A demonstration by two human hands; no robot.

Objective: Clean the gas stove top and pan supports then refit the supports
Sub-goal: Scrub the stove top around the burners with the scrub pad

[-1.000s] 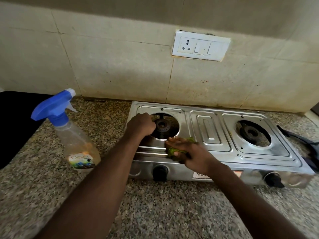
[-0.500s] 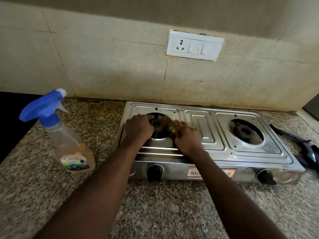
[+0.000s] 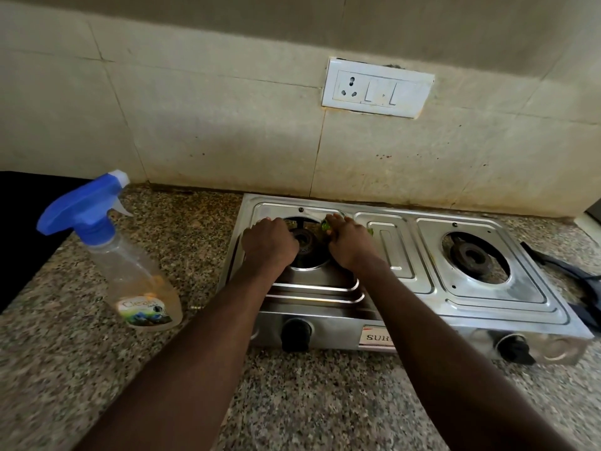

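A steel two-burner gas stove point(image 3: 487, 297) stands on the granite counter with no pan supports on it. My left hand point(image 3: 268, 244) rests fingers-down on the stove top at the left rim of the left burner point(image 3: 305, 244). On the right side of that burner, my right hand point(image 3: 349, 242) presses a green scrub pad point(image 3: 324, 226) against the steel; only slivers of the pad show past my fingers. The right burner point(image 3: 471, 255) is uncovered. Black pan supports point(image 3: 572, 275) lie on the counter right of the stove, partly cut off.
A spray bottle point(image 3: 130, 278) with a blue trigger head and pale liquid stands on the counter left of the stove. Two black knobs point(image 3: 295, 333) sit on the stove front. A tiled wall with a white socket plate point(image 3: 377, 89) rises behind.
My right hand has slid the green pad from the stove's front ridges up along the right side of the left burner toward the back. My left hand stays by the burner.
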